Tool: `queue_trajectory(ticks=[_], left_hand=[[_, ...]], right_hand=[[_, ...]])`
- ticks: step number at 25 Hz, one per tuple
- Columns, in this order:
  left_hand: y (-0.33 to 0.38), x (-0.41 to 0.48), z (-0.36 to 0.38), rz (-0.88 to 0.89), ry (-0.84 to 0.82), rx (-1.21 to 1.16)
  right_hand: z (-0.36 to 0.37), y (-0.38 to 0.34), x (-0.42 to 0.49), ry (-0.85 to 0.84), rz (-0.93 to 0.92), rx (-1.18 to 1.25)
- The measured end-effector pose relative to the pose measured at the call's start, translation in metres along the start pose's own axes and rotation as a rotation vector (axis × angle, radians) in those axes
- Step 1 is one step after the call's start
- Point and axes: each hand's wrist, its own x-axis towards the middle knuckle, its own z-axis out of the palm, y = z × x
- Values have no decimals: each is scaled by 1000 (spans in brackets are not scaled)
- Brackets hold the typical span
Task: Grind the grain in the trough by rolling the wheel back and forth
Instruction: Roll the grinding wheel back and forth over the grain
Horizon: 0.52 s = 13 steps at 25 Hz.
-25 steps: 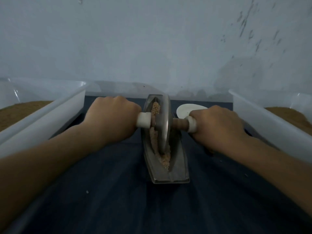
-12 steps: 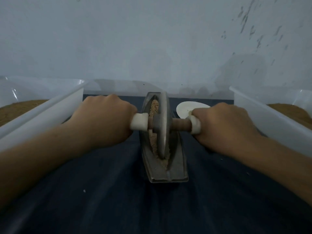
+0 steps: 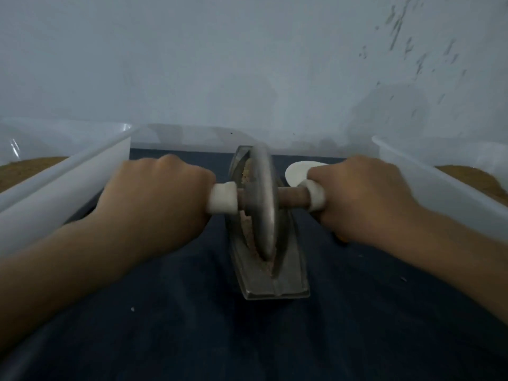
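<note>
Head view shows the left hand (image 3: pixel 154 204) and right hand (image 3: pixel 365 199) each curled tight round one end of the axle (image 3: pixel 292 198), with the wheel (image 3: pixel 264 202) standing in the middle of the trough (image 3: pixel 277 287) on the grain (image 3: pixel 248 239), so push evenly on both sides and keep it upright.

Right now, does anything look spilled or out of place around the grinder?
Only minor: a few pale specks lie on the dark cloth outside the trough. The grain sits inside it.

A white left bin (image 3: pixel 55 199) lines the table's left edge and a right bin (image 3: pixel 439 196) its right edge, both holding brown powder (image 3: pixel 24 169). A white disc (image 3: pixel 295 173) lies near the far edge on dark cloth (image 3: pixel 192 339). The wall (image 3: pixel 247 64) behind is speckled.
</note>
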Motion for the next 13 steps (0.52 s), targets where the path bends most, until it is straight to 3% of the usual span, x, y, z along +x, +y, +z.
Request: queue_trajectory(ticks=[2,4,6,9,13], left_hand=[[2,10,6,2,-59,52],[14,32,23,-114,-238,36],[17,62,33,-216,-310,9],[11,68,25,-155,-345,-16],[-2,7,1,96,20,9]], right_hand=[[7,-4,6,-104,56,-18],[23,-12,29,-265,130,-12],[35,-16,59,-356,229,41],[30,-11,58,-449,216,105],[0,0,-14,43,23,23]])
